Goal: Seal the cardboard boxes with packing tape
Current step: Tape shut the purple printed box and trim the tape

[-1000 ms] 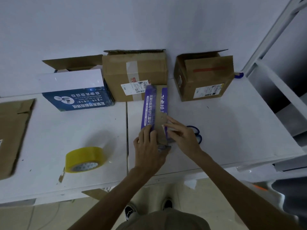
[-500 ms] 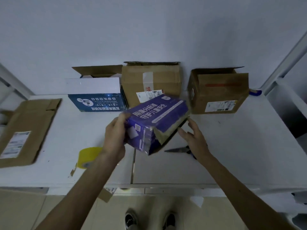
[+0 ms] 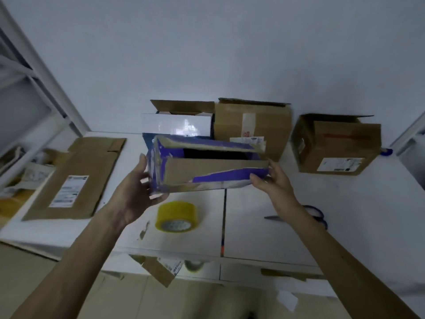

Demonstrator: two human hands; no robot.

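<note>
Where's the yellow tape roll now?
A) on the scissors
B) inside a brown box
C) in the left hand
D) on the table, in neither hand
D: the yellow tape roll lies on the white table; left hand and right hand hold the purple box.

- A purple box, print torn to bare cardboard, top flaps apart, is held level above the table, left hand and right hand gripping its ends.
- A yellow tape roll lies on the table just below it.
- Against the wall stand a blue-and-white box, flaps up, a taped middle brown box and a right brown box, flaps open.
- A flattened box with a label lies at left.
</note>
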